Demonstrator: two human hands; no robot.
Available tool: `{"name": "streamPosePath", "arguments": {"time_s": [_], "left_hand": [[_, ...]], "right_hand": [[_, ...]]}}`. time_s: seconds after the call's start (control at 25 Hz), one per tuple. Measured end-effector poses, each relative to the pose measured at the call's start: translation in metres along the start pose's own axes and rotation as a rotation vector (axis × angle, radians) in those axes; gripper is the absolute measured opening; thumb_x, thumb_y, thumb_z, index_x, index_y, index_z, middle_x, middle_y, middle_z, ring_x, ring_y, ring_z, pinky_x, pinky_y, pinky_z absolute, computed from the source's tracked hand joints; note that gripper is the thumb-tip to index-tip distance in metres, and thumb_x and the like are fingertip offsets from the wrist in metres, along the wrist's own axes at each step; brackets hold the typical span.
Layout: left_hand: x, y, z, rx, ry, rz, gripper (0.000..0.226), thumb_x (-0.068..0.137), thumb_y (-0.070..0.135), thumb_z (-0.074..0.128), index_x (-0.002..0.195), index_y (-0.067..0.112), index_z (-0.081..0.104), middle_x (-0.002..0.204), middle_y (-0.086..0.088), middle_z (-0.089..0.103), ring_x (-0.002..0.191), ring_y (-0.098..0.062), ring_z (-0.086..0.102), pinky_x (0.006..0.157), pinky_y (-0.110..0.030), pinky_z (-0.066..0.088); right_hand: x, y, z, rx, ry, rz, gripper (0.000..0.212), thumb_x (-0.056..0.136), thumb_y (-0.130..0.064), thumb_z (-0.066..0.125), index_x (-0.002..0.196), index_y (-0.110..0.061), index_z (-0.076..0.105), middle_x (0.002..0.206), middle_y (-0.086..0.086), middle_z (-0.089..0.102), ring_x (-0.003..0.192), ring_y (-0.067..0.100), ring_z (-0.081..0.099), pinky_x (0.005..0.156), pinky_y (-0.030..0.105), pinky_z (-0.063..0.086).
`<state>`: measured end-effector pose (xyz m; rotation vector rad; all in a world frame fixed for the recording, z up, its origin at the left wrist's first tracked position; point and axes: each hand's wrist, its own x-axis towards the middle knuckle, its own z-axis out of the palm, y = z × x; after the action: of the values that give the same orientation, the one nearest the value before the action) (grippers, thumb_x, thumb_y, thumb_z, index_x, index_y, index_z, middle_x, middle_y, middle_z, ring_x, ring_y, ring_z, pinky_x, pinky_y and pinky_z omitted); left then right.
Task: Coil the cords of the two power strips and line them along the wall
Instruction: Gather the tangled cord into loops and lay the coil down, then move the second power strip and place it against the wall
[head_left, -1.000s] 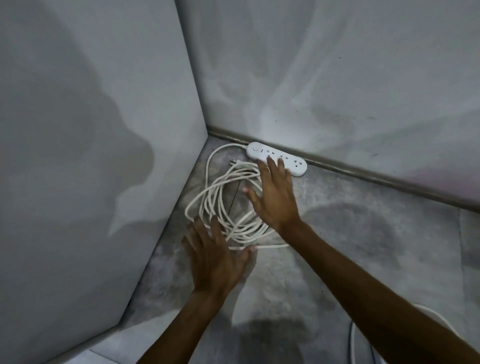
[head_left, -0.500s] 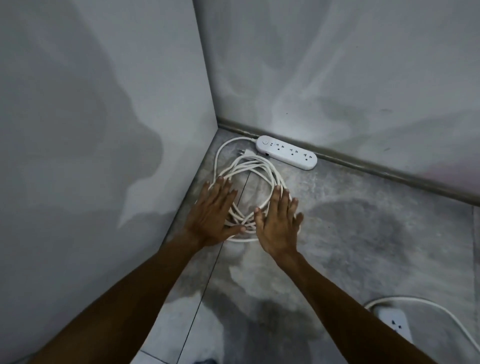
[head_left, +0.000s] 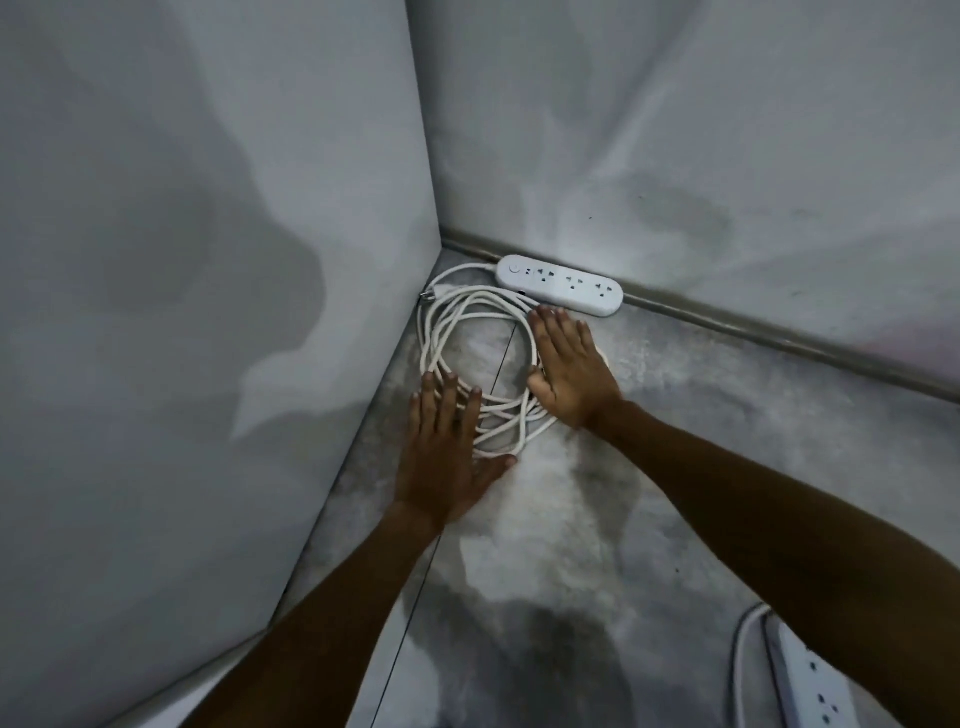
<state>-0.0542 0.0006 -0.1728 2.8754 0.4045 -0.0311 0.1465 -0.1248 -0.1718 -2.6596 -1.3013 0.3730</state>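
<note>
Pressing: we have both palms flat on the coiled cord (head_left: 470, 338), squeezing its loops inward from two sides.
Left hand (head_left: 441, 447): spread open and flat, fingers extended over the near-left strands; nothing is gripped.
Right hand (head_left: 569, 369): also open and flat, laid on the right arc of the coil, fingertips just short of the strip.
Change: a second ago our hands were spread wider over a looser, longer tangle; since then the right hand has travelled up the right side and the left has settled on the near edge, and the loops now sit as a rounder, tighter ring.
Meaning: we judge the first cord to be nearly coiled and now only being tidied into the corner.
First power strip (head_left: 558, 285): lying face up along the base of the far wall (head_left: 675, 130), touching the skirting, with its cord running out of the left end into the coil.
Plug (head_left: 434, 293): at the far-left of the coil, beside the side wall (head_left: 208, 260).
Second power strip (head_left: 813, 680): at the lower right edge, well apart from the wall, its cord (head_left: 740, 649) loose and, in our view, not yet coiled.
Floor (head_left: 597, 519): grey mottled tile with a dark joint line running under the coil.
Room: a bare corner, dimly lit, with our shadow on the side wall.
</note>
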Motion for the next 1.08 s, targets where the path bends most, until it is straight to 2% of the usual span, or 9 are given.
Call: {"name": "streamPosePath", "arguments": {"time_s": [0.16, 0.36, 0.48, 0.56, 0.68, 0.8, 0.92, 1.08], "left_hand": [[0.007, 0.006, 0.008, 0.012, 0.005, -0.043, 0.097, 0.087, 0.077, 0.042, 0.155, 0.008, 0.030, 0.162, -0.027, 0.017, 0.150, -0.046, 0.006, 0.120, -0.059, 0.011], [0.023, -0.006, 0.006, 0.029, -0.051, -0.003, 0.104, 0.083, 0.081, 0.041, 0.156, 0.009, 0.026, 0.162, -0.028, 0.016, 0.150, -0.049, 0.006, 0.119, -0.061, 0.012], [0.031, -0.008, -0.005, 0.041, -0.088, 0.027, 0.110, 0.078, 0.083, 0.046, 0.155, 0.006, 0.030, 0.159, -0.031, 0.020, 0.148, -0.052, 0.010, 0.119, -0.063, 0.013], [0.031, -0.008, -0.016, 0.021, -0.099, 0.044, 0.111, 0.076, 0.082, 0.051, 0.153, 0.005, 0.033, 0.159, -0.031, 0.022, 0.148, -0.053, 0.010, 0.119, -0.062, 0.009], [0.026, 0.001, -0.043, 0.008, -0.152, 0.032, 0.111, 0.077, 0.080, 0.054, 0.157, 0.009, 0.024, 0.163, -0.027, 0.012, 0.151, -0.045, 0.001, 0.121, -0.057, 0.001], [0.025, 0.025, -0.077, 0.023, -0.155, 0.068, 0.107, 0.081, 0.077, 0.053, 0.158, 0.010, 0.020, 0.164, -0.025, 0.008, 0.152, -0.041, -0.003, 0.121, -0.056, -0.002], [0.025, 0.065, -0.120, 0.032, -0.112, 0.151, 0.106, 0.080, 0.078, 0.051, 0.155, 0.007, 0.027, 0.162, -0.025, 0.020, 0.151, -0.043, 0.009, 0.121, -0.056, 0.005], [0.011, 0.127, -0.158, 0.049, -0.071, 0.277, 0.105, 0.081, 0.082, 0.043, 0.156, 0.010, 0.026, 0.162, -0.021, 0.023, 0.151, -0.039, 0.009, 0.122, -0.053, 0.007]], "right_hand": [[0.010, 0.008, 0.002, -0.034, -0.007, -0.029, 0.082, 0.087, -0.047, 0.020, 0.157, -0.008, 0.010, 0.166, 0.013, 0.008, 0.154, 0.026, 0.003, 0.124, 0.049, 0.004], [0.013, 0.008, 0.001, -0.037, 0.019, -0.023, 0.076, 0.092, -0.042, 0.023, 0.157, -0.005, 0.011, 0.165, 0.014, 0.012, 0.154, 0.025, 0.007, 0.124, 0.050, 0.006], [0.011, 0.007, -0.007, -0.034, -0.027, -0.012, 0.074, 0.094, -0.041, 0.025, 0.157, -0.004, 0.008, 0.165, 0.015, 0.010, 0.154, 0.026, 0.007, 0.124, 0.050, 0.007], [0.012, 0.002, -0.018, 0.000, -0.069, 0.022, 0.075, 0.096, -0.041, 0.031, 0.157, -0.004, 0.007, 0.165, 0.016, 0.010, 0.153, 0.028, 0.010, 0.123, 0.049, 0.013], [0.004, -0.010, -0.051, 0.032, -0.056, 0.033, 0.076, 0.098, -0.041, 0.041, 0.156, -0.002, 0.011, 0.163, 0.020, 0.016, 0.150, 0.033, 0.020, 0.119, 0.047, 0.024], [-0.025, -0.012, -0.090, 0.059, 0.005, 0.072, 0.078, 0.100, -0.050, 0.039, 0.156, -0.003, 0.013, 0.162, 0.020, 0.019, 0.150, 0.031, 0.020, 0.119, 0.049, 0.023], [-0.076, 0.002, -0.137, 0.055, 0.052, 0.158, 0.077, 0.099, -0.054, 0.040, 0.155, -0.004, 0.020, 0.160, 0.021, 0.024, 0.145, 0.037, 0.029, 0.116, 0.050, 0.029], [-0.179, 0.023, -0.168, 0.115, 0.133, 0.357, 0.067, 0.099, -0.048, 0.045, 0.151, -0.007, 0.030, 0.154, 0.019, 0.036, 0.138, 0.037, 0.039, 0.111, 0.048, 0.035]]}}
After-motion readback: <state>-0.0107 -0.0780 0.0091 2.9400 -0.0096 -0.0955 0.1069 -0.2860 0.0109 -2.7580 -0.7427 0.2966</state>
